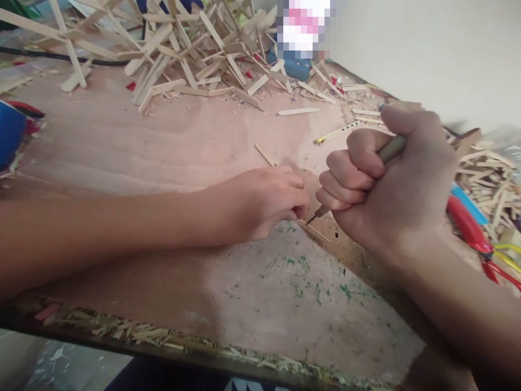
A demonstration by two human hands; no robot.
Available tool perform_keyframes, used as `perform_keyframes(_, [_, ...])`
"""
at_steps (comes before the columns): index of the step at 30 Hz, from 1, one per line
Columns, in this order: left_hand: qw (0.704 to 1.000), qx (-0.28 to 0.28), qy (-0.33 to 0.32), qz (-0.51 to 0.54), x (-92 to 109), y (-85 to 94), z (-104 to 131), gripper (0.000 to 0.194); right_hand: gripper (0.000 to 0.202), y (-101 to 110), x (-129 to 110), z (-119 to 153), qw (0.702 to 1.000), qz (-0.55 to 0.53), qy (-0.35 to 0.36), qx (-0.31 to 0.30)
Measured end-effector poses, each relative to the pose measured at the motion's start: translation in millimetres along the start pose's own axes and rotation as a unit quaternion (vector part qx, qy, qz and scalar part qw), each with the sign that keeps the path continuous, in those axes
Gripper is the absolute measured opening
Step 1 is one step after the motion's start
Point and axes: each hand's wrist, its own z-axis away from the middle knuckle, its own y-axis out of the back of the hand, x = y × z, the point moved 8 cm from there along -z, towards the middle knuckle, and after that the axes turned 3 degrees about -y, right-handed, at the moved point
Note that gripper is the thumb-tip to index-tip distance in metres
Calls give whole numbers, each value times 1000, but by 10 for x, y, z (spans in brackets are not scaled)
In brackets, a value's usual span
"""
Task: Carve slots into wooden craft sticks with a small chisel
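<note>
Gripping a tool (pixel 393 150) in a tight fist, the right hand (pixel 380 163) sits right of centre in the frame, its fingers wrapped fully around the handle and the thumb up near the handle's top end. The tool slants down to the left, its thin dark tip at a narrow stick (pixel 317 231) just below the middle of the picture. The left hand (pixel 280 198) reaches in from the left edge and lies over this stick, fingers bent downward; whether its grip pinches the wood or only presses on it, I cannot tell. One end of the stick shows above the left hand, the other below and to its right, close to the tool tip. Under both hands is a wooden desk (pixel 122 136), with green specks (pixel 301 266) below centre. A heap of flat sticks (pixel 195 49) fills the upper left and upper middle, and a pale stick (pixel 298 111) lies below it. A yellow stick with dark marks (pixel 336 133) rests to the left of the right fist. At the right edge are red pliers (pixel 468 222) beside a pile of wood pieces (pixel 494 179). Shavings (pixel 130 328) line the lower edge, and a blue object (pixel 10 133) is cut off at the left.
</note>
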Motion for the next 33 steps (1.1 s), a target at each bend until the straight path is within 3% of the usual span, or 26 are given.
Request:
perform_keyframes(6, [1000, -16, 5, -12, 2, -21, -10, 25, 59, -68, -249, 109, 991, 92, 83, 46])
perform_keyframes(14, [999, -35, 19, -25, -39, -75, -30, 23, 56, -96, -132, 99, 997, 57, 43, -26])
perform_keyframes(24, [994, -72, 52, -56, -72, -112, -96, 24, 64, -146, -97, 101, 997, 65, 24, -37])
perform_keyframes(29, [993, -85, 60, -54, -66, -111, -86, 26, 69, -187, -110, 102, 987, 117, -13, -111])
perform_keyframes(33, [992, -85, 73, -52, -88, -124, -89, 24, 70, -181, -145, 146, 978, 149, 0, -144])
